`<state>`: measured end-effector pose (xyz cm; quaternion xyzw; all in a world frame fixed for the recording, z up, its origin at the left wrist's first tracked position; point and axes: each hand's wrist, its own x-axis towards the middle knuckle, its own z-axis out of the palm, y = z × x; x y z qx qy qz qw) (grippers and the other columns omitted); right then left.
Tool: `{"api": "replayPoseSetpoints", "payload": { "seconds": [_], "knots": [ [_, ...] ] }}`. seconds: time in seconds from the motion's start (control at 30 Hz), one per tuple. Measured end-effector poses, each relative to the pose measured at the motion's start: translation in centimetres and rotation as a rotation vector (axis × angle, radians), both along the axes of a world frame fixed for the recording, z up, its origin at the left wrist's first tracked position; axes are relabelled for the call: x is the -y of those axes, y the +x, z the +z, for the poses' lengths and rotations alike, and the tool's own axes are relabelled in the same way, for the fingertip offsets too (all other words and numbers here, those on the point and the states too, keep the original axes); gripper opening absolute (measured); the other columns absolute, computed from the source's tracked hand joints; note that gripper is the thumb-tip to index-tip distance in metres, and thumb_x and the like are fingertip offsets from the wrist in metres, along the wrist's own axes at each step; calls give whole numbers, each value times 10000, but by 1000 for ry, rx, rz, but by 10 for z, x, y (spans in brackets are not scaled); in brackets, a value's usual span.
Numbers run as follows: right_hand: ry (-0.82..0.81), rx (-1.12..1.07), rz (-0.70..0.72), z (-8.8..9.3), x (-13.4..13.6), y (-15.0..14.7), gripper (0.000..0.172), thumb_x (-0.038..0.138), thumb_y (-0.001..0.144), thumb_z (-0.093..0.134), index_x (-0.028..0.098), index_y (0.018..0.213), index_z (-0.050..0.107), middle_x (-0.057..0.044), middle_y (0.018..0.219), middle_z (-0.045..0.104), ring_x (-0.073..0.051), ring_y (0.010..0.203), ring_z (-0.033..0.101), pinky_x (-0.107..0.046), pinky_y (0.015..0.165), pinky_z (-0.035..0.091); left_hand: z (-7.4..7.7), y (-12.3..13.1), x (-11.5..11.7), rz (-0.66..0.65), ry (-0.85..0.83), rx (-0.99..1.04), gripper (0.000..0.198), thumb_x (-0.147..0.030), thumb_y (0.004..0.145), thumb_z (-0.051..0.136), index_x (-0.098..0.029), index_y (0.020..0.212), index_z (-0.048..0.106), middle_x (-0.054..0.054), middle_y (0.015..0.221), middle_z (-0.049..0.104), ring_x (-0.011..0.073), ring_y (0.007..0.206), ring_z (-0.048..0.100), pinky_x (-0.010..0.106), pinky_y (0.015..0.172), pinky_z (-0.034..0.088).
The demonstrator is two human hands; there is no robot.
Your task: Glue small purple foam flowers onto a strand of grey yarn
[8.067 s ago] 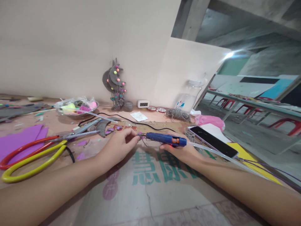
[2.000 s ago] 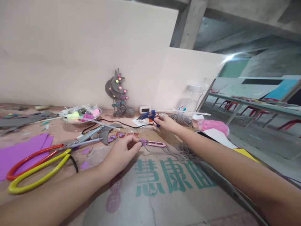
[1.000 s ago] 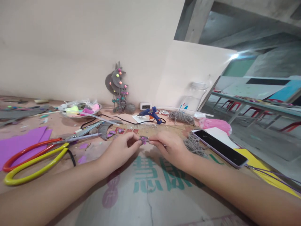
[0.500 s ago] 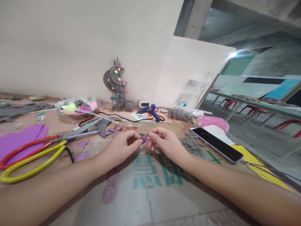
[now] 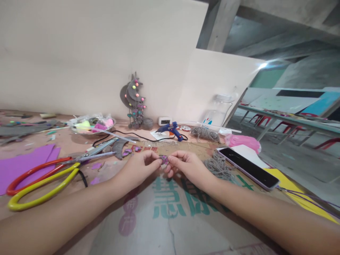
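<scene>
Between my two hands, above the printed cardboard point(image 5: 148, 226), is a small purple-and-grey piece point(image 5: 164, 159) that looks like felt. My left hand point(image 5: 140, 168) pinches its left edge between thumb and forefinger. Its right edge sits in the fingertips of my right hand point(image 5: 186, 165), whose lower fingers are curled. The fingers cover part of it, so its full outline is hidden. Just beyond my left hand lie small purple-and-grey pieces point(image 5: 127, 152) beside a dark grey curved piece point(image 5: 117, 147).
Large scissors point(image 5: 44, 193) with red and yellow handles lie left on purple sheets point(image 5: 29, 159). Behind stand a blue glue gun point(image 5: 170, 129), a bowl point(image 5: 114, 124) and a grey moon-shaped hanging ornament point(image 5: 132, 95). Grey yarn point(image 5: 219, 164) and a phone point(image 5: 249, 168) are right.
The view has shifted slightly, so the scene sits a little lower and further right. Both hands keep their pinch, and the small piece shows more of its face between them.
</scene>
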<state>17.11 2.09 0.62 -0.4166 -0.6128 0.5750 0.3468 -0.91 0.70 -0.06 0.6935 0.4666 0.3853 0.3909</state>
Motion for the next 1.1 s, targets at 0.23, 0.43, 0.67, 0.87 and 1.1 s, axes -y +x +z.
{"api": "replayPoseSetpoints", "payload": {
  "seconds": [0.23, 0.43, 0.67, 0.87, 1.1],
  "knots": [
    [54, 33, -30, 1, 1, -2, 279, 412, 781, 612, 137, 773, 571, -18, 650, 674, -98, 531, 639, -199, 516, 497, -3, 1, 0, -47, -10, 109, 257, -287, 780, 560, -153, 998, 581, 18, 749, 662, 153, 680, 614, 249, 610, 459],
    [145, 90, -57, 2, 6, -4, 268, 416, 785, 594, 152, 747, 572, -9, 619, 666, -109, 535, 642, -209, 520, 504, 0, 3, 3, -17, -18, 51, 295, -362, 756, 603, -141, 950, 589, 49, 828, 680, 171, 735, 630, 268, 656, 482],
    [183, 94, -37, 3, 9, -6, 257, 410, 787, 592, 156, 752, 582, -1, 619, 657, -109, 541, 636, -236, 561, 526, 3, 3, 5, -16, 48, -22, 213, -336, 804, 539, -158, 889, 619, 30, 836, 678, 169, 750, 611, 261, 661, 456],
    [197, 117, -47, 4, 11, -5, 229, 377, 809, 576, 152, 767, 582, -1, 617, 657, -102, 543, 635, -223, 559, 515, 3, 1, 5, -3, 98, -77, 219, -328, 840, 483, -170, 869, 633, 14, 803, 663, 169, 749, 591, 259, 664, 431],
    [226, 132, -38, 4, 9, -4, 196, 349, 821, 556, 157, 817, 596, 3, 612, 654, -102, 528, 624, -221, 547, 503, 1, 0, 4, -27, 111, -66, 238, -334, 852, 459, -173, 857, 635, 19, 808, 667, 178, 766, 596, 266, 689, 430]
  ]
}}
